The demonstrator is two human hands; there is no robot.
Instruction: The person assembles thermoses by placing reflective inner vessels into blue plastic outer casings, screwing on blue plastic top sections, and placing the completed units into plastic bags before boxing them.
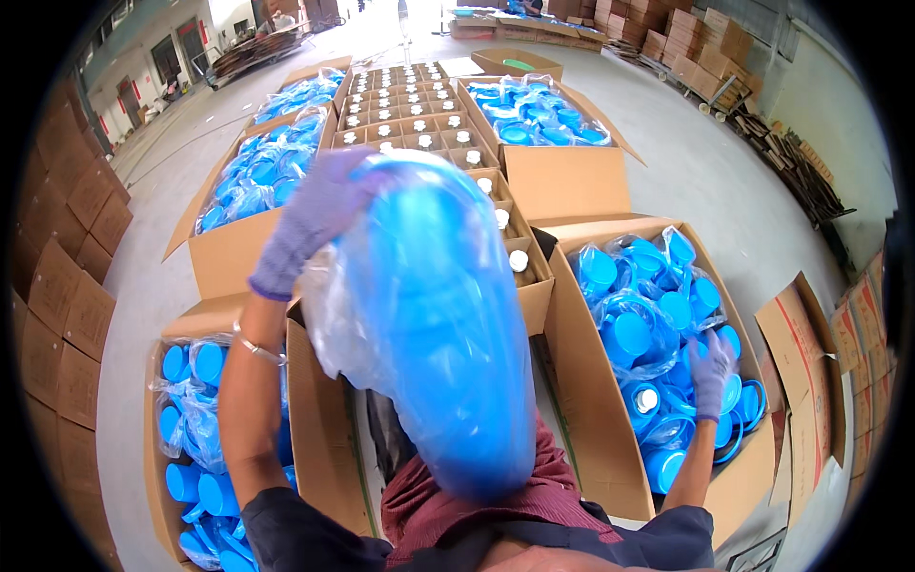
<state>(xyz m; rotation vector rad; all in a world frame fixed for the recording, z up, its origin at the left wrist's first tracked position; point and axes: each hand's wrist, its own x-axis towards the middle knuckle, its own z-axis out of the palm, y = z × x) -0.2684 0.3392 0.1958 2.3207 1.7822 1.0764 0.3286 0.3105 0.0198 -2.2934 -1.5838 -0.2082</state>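
My left hand (329, 205), in a light purple knit glove, grips the top of a clear plastic bag of blue plasticware (443, 315). The bag hangs in front of my body, smeared by motion, so the exact shape inside cannot be made out. My right hand (713, 374), also gloved, reaches into the right-hand carton (610, 429). Its fingers look apart, resting among blue plastic mugs (629, 336), some loose and some in clear bags. A white-capped bottle (646, 399) lies among them.
Divided cartons of white-capped bottles (419, 126) run ahead of me. Open cartons of bagged blue plasticware stand at the far left (257, 172), far right (538, 119) and near left (200, 419). Stacked brown boxes (76, 315) line the left; an open carton flap (801, 391) stands right.
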